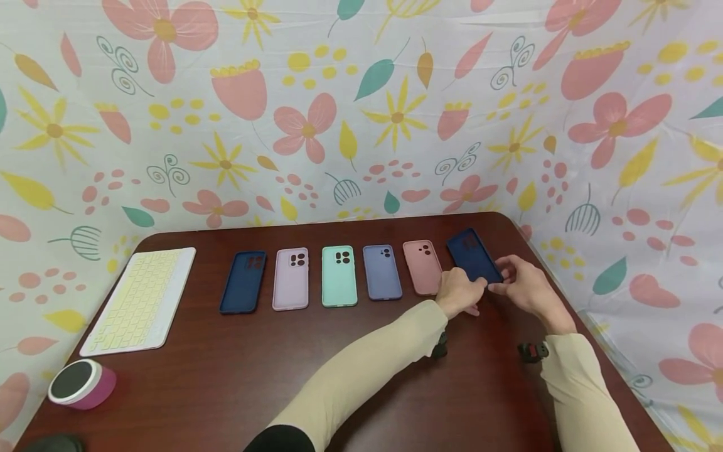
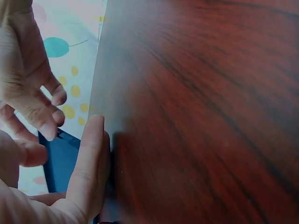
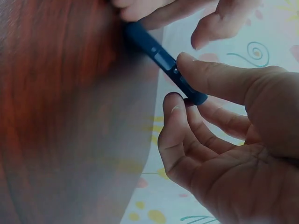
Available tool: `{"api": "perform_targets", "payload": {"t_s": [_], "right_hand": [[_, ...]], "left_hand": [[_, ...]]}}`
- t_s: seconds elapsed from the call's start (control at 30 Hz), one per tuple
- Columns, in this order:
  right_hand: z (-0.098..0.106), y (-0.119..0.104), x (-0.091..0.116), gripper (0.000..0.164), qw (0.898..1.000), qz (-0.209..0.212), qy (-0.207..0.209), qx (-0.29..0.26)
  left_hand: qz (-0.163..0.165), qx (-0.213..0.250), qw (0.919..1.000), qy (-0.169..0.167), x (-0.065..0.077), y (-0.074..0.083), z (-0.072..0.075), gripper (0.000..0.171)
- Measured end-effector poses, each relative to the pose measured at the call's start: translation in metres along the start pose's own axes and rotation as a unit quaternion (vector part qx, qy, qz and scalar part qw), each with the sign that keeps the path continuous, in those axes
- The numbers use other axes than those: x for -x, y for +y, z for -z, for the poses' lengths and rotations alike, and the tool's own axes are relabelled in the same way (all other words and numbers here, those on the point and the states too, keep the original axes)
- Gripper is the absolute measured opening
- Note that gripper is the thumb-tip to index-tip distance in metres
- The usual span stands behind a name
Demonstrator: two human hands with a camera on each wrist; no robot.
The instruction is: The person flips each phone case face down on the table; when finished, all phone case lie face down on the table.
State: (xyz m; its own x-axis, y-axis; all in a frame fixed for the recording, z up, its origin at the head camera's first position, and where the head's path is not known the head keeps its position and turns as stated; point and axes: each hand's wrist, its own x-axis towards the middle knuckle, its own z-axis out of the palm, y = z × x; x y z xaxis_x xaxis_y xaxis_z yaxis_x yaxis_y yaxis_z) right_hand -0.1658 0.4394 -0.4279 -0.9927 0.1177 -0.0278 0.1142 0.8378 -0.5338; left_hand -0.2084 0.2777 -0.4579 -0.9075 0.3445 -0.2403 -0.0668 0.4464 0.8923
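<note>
A dark blue phone case [image 1: 470,251] lies slanted at the right end of a row of phone cases, its near end between my hands. My left hand [image 1: 460,292] grips its near left corner; in the left wrist view the blue case [image 2: 60,163] shows between thumb and finger. From the right, my right hand [image 1: 525,285] pinches the near right corner. The right wrist view shows the case's edge [image 3: 163,60] with cutouts, the thumb on one side and fingertips on the other. A pink phone case [image 1: 422,263] lies just left, partly behind my left hand.
Leftward in the row lie a blue-grey case [image 1: 381,276], a mint case [image 1: 339,282], a lilac case [image 1: 290,285] and another dark blue case [image 1: 241,289]. A white keyboard [image 1: 135,301] and a pink jar [image 1: 96,389] stand at the left. Patterned cloth [image 1: 361,125] borders the table.
</note>
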Motion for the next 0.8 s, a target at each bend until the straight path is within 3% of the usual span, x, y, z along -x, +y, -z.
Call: {"api": "perform_targets", "payload": {"t_s": [0.17, 0.4, 0.63, 0.77, 0.8], "right_hand": [[0.002, -0.008, 0.002, 0.056, 1.0, 0.002, -0.007, 0.0], [0.001, -0.014, 0.004, 0.055, 1.0, 0.013, -0.027, 0.002], [-0.004, -0.008, 0.0, 0.055, 0.997, 0.022, -0.07, -0.02], [-0.01, 0.0, -0.004, 0.042, 0.993, 0.046, -0.102, -0.035], [-0.012, 0.002, -0.005, 0.04, 0.992, 0.052, -0.109, -0.038]], "left_hand": [[0.014, 0.079, 0.9965, -0.023, -0.001, 0.0, 0.002, 0.051], [-0.01, 0.127, 0.9909, -0.043, 0.003, -0.001, 0.009, 0.063], [-0.013, 0.125, 0.992, -0.004, 0.002, 0.007, 0.015, 0.035], [-0.017, 0.138, 0.9901, 0.023, 0.001, 0.01, 0.019, 0.057], [-0.018, 0.142, 0.9894, 0.027, 0.002, 0.011, 0.02, 0.056]]}}
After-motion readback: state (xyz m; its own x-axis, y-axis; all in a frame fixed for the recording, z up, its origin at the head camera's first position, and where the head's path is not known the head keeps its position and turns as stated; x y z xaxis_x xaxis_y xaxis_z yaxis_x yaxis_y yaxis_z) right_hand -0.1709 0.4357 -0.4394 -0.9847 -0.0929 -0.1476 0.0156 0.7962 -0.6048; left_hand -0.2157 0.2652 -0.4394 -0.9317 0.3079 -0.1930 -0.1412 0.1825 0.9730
